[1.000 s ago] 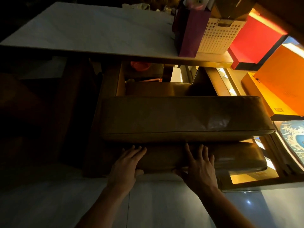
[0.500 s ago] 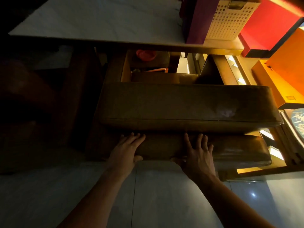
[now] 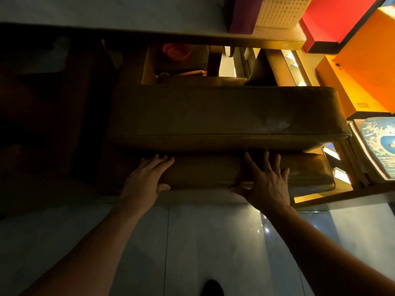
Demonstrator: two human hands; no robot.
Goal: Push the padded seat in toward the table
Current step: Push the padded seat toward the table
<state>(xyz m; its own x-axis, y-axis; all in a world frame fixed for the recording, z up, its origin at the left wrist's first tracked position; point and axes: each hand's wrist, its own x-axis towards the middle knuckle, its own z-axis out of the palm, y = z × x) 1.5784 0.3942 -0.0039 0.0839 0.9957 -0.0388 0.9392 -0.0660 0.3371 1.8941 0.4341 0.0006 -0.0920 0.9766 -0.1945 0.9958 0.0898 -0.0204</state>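
**Seat partly under the desk, both hands on its near edge**

Just beyond the fingers, the brown padded seat with a smooth leather-like skin lies as a long, thick, round-cornered slab, with a seam line running along its near side. Its far edge sits close to the rim of the pale, flat-topped desk without yet being under it, so I judge the push as under way but not finished; how far it has left to travel is hard to tell in the dim light.

Under the fingers sits a lower brown padded cushion of the same glossy material, narrower and rounded at its right end. The left hand rests on it with straight fingers laid close together, thumb tucked against the near face. The right hand presses there too, fingers spread apart, thumb hooked below the edge. Neither hand is wrapped round anything.

Behind the wrists the glossy pale tiled floor shows a thin joint line. Far right of the fingers stand stiff, flat-sided orange boxes and a red one; beyond them on the desk, a cream perforated plastic basket.
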